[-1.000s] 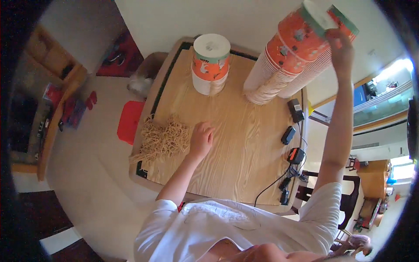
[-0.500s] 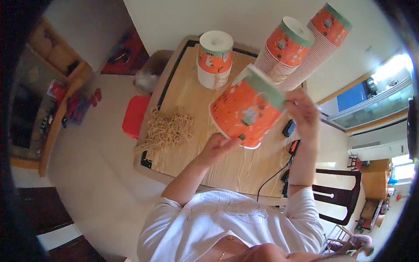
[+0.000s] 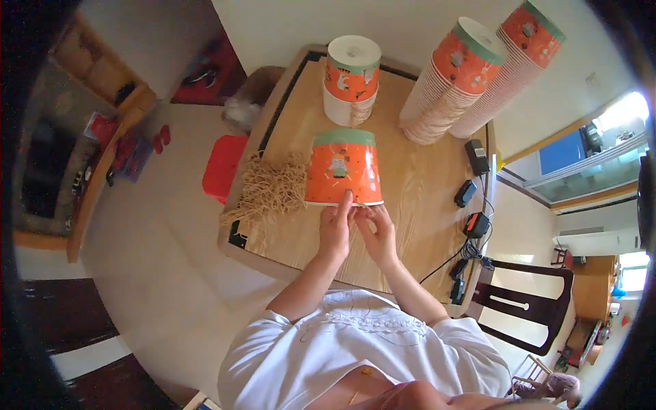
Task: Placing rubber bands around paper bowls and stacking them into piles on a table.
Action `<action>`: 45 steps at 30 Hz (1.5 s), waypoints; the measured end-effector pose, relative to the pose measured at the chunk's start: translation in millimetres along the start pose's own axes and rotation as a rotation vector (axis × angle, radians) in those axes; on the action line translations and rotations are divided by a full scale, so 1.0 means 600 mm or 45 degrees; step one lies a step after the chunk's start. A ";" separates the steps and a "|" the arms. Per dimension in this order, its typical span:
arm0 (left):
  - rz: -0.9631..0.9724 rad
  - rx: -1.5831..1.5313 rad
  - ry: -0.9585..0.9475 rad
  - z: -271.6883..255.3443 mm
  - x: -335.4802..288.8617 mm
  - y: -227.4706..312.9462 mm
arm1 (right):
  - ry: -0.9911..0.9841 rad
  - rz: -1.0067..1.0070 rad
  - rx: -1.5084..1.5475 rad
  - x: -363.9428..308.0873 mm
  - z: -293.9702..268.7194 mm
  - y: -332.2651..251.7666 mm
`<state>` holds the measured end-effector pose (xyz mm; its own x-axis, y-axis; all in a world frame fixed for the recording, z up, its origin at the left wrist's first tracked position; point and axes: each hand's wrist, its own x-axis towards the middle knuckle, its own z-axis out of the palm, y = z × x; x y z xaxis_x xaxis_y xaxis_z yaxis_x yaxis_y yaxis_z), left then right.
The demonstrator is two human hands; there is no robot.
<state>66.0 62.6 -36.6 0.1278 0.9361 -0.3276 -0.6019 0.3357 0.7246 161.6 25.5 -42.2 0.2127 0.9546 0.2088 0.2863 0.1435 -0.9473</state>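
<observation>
An orange paper bucket (image 3: 344, 171) with a green band and a white rim is upside down in front of me, its rim toward me. My left hand (image 3: 335, 236) grips that rim, thumb on the outer wall and the other fingers hidden behind. Beside it my right hand (image 3: 380, 238) has its fingers bent and pinched together at the rim; what is between them is too small to name. Left of the bucket lies a tangled heap of tan paper cords (image 3: 270, 186). Behind it stands a short stack of matching buckets (image 3: 351, 82), upside down, tan cords along its side.
Two taller leaning bucket stacks (image 3: 454, 85) are at the table's far right. Black power adapters (image 3: 477, 224) and cables line the right edge. A dark chair (image 3: 526, 304) stands right of the table (image 3: 410, 236). A red bin (image 3: 222, 167) is on the floor at left.
The bucket has come down and left, turning from tilted to nearly straight. My right hand has left its green end and moved down to the rim beside my left hand.
</observation>
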 end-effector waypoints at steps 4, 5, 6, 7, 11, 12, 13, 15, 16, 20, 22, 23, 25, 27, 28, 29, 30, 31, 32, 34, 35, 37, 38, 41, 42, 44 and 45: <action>0.069 -0.060 0.079 0.001 0.003 0.023 | -0.108 0.277 0.457 -0.018 -0.007 0.049; 0.057 -0.179 0.100 0.002 0.003 0.027 | -0.073 0.366 0.562 -0.021 -0.007 0.048; 0.039 -0.234 0.040 -0.009 0.006 0.024 | -0.070 0.370 0.564 -0.021 0.000 0.052; 0.032 -0.227 0.037 -0.006 0.005 0.025 | -0.018 0.247 0.349 -0.018 0.012 0.058; 0.034 -0.285 0.002 -0.008 0.011 0.029 | -0.059 0.195 0.284 -0.008 0.030 0.069; 0.035 -0.293 -0.006 -0.013 0.014 0.031 | -0.226 0.314 0.434 -0.009 0.023 0.075; 0.045 -0.284 0.015 -0.020 0.016 0.039 | -0.257 0.434 0.618 -0.007 0.011 0.054; 0.034 -0.214 0.064 -0.031 0.017 0.054 | -0.364 0.472 0.356 -0.005 -0.030 0.058; 0.031 -0.213 0.058 -0.038 0.019 0.058 | -0.368 0.497 0.378 -0.005 -0.052 0.073; -0.105 -0.018 -0.062 -0.039 0.002 0.063 | -0.403 0.264 0.231 0.027 -0.083 0.078; -0.102 0.180 -0.050 -0.030 -0.011 0.060 | -0.368 0.099 0.217 0.042 -0.077 0.068; -0.133 0.230 -0.079 -0.040 -0.011 0.048 | -0.370 0.097 0.218 0.046 -0.075 0.059; -0.154 0.303 -0.075 -0.047 -0.012 0.037 | -0.441 0.075 0.001 0.053 -0.074 0.035; -0.178 0.376 -0.071 -0.050 -0.013 0.036 | -0.450 0.102 0.038 0.057 -0.073 0.015; -0.175 0.452 -0.123 -0.046 -0.016 0.044 | -0.455 0.131 0.074 0.058 -0.075 0.005; -0.171 0.527 -0.174 -0.046 -0.017 0.050 | -0.455 0.132 0.073 0.059 -0.077 -0.006; -0.173 0.527 -0.174 -0.051 -0.014 0.049 | -0.430 0.217 0.114 0.061 -0.080 -0.018; -0.192 0.540 -0.205 -0.059 -0.010 0.047 | -0.407 0.298 0.157 0.063 -0.080 -0.030; -0.212 0.554 -0.236 -0.063 -0.008 0.046 | -0.411 0.296 0.158 0.062 -0.081 -0.040; -0.210 0.565 -0.207 -0.061 -0.010 0.040 | -0.709 -0.079 -0.063 0.057 -0.081 -0.054; -0.210 0.576 -0.181 -0.057 -0.013 0.040 | -0.749 -0.084 -0.161 0.059 -0.085 -0.056; -0.198 0.599 -0.229 -0.043 -0.024 0.057 | -0.565 -0.004 -0.062 0.057 -0.078 -0.043; -0.186 0.622 -0.277 -0.036 -0.025 0.063 | -0.381 0.075 0.038 0.056 -0.076 -0.039; -0.235 0.418 -0.231 -0.035 -0.023 0.059 | -0.594 -0.018 -0.060 0.053 -0.088 -0.060; -0.235 0.419 -0.227 -0.036 -0.024 0.060 | -0.662 -0.088 -0.070 0.052 -0.087 -0.065; -0.220 0.334 -0.284 -0.033 -0.023 0.059 | -0.566 -0.005 0.004 0.050 -0.082 -0.051; -0.221 0.336 -0.287 -0.029 -0.025 0.060 | -0.474 0.078 0.078 0.049 -0.080 -0.046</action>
<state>29.0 59.0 -16.1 0.3978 0.8525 -0.3391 -0.3362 0.4793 0.8107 204.9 37.1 1.9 -0.1300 0.9897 0.0597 0.2245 0.0880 -0.9705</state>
